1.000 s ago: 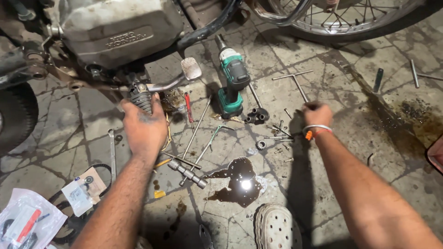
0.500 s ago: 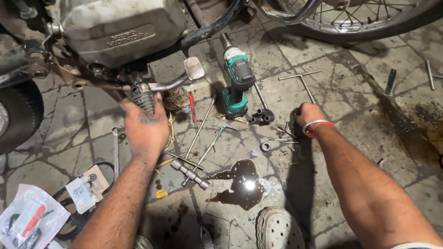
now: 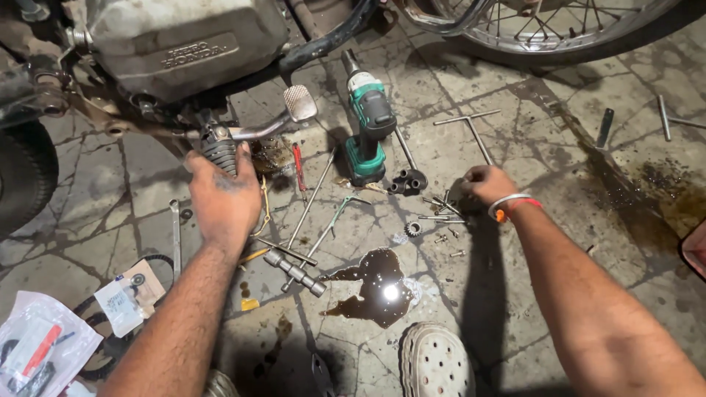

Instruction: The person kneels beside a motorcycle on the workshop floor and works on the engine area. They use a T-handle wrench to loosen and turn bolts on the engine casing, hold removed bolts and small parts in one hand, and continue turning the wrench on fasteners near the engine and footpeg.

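Observation:
My left hand [image 3: 223,200] grips the ribbed rubber footrest [image 3: 218,149] under the motorcycle engine [image 3: 184,44]. The brake pedal [image 3: 298,103] sticks out just to its right. My right hand [image 3: 487,182], with a white and an orange band at the wrist, rests on the stone floor, fingers curled over small bolts and pins [image 3: 441,213]; whether it holds one is hidden. A green cordless impact driver [image 3: 370,125] stands between the hands, with dark sockets [image 3: 409,181] at its foot.
A dark oil puddle [image 3: 375,287] lies near my grey clog [image 3: 435,362]. Long rods [image 3: 312,197], a T-handle wrench [image 3: 471,129], a red screwdriver [image 3: 298,163] and a socket extension [image 3: 294,270] litter the floor. Plastic parts bags [image 3: 44,345] sit lower left, a spoked wheel [image 3: 559,26] upper right.
My right hand has slid left across the floor to the cluster of small bolts. The left hand has stayed on the footrest.

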